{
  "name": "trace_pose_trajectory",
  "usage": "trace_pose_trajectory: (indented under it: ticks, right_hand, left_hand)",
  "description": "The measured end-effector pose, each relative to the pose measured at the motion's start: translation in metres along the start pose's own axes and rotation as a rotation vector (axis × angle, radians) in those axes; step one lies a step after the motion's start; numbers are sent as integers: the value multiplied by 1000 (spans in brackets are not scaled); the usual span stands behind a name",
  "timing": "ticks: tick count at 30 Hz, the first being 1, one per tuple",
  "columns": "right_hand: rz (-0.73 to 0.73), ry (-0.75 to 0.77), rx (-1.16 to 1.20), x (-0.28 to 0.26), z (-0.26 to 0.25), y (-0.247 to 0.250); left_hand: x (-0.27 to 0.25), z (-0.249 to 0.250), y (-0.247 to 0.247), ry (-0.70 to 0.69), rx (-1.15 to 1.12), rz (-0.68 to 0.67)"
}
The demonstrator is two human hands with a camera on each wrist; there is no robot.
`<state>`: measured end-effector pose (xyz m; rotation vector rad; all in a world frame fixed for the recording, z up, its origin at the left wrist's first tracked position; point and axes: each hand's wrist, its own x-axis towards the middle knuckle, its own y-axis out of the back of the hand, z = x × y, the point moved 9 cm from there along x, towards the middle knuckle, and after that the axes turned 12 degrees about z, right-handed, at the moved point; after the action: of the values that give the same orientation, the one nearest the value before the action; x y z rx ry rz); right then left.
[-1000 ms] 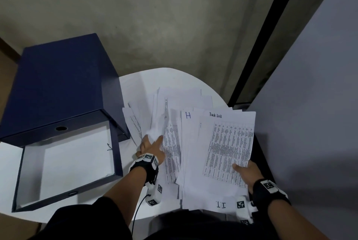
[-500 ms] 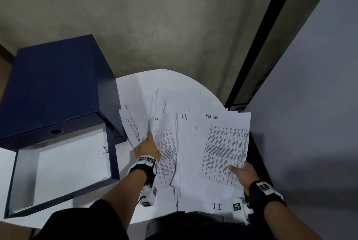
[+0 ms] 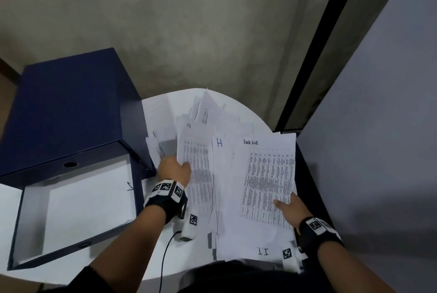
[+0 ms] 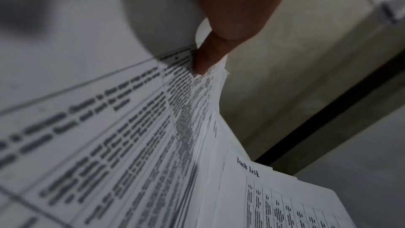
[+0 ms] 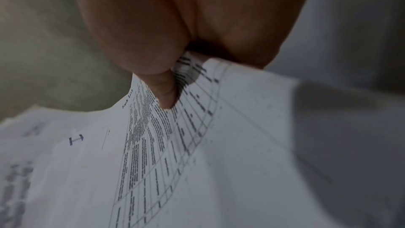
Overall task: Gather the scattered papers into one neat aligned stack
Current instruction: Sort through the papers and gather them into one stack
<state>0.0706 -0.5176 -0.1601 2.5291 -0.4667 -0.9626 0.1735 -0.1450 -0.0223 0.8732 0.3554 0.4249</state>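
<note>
Several white printed papers lie fanned over the round white table point(image 3: 160, 106). My left hand point(image 3: 175, 169) pinches the left edge of a printed sheet point(image 3: 196, 162) and lifts it; its thumb point(image 4: 206, 58) lies on top of the sheet point(image 4: 131, 145). The "Task List" sheet point(image 3: 267, 174) tops the right-hand bundle, and my right hand point(image 3: 288, 207) grips that bundle at its lower right corner. My right thumb point(image 5: 164, 93) presses on the Task List sheet point(image 5: 153, 145). A sheet marked "H" point(image 3: 220, 151) shows between the two. More sheets point(image 3: 208, 113) stick out behind.
An open dark blue box file point(image 3: 66, 108) stands at the left, its lid section point(image 3: 78, 207) lined white and lying flat beside the papers. A grey partition point(image 3: 378, 127) rises at the right. The papers overhang the table's right edge.
My left hand has taken hold of a printed sheet's left edge and raised it, and sheets at the back have lifted. My right hand keeps its grip on the bundle.
</note>
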Motion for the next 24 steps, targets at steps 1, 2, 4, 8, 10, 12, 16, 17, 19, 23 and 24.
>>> trace_pose_trajectory:
  ticks: [1,2,4,8,10,12,16,17,19,23,24]
  right_hand:
    - [9,12,-43,1,-1,0]
    - [18,-1,-68,1,1,0]
    - [35,-2,-124,3,3,0]
    - [29,5,-219,5,4,-1]
    - [44,-1,-202,0,-2,1]
    - [34,-7,-156,-4,-9,2]
    - [-20,-61,-77,-4,-6,-2]
    - [-31,-65,-70,-4,-4,-3]
    - [-42,-25,-51,9,7,-5]
    - [-103,-14,-23,-4,-3,-7]
    - [-102,8,-14,-9,-9,-7]
  left_hand:
    - [0,6,12,-38,-4,38]
    - [0,12,24,-70,2,68]
    - [3,21,48,-106,13,123]
    - [7,41,107,-171,7,286]
    - [10,48,139,-158,-70,361]
    - [16,46,163,-88,-222,397]
    - [16,44,150,1,-549,271]
    - [13,41,133,35,-592,205]
    - [4,34,92,78,-592,90]
    - [-25,20,15,84,-413,-134]
    - [-33,16,-2,76,-356,-183]
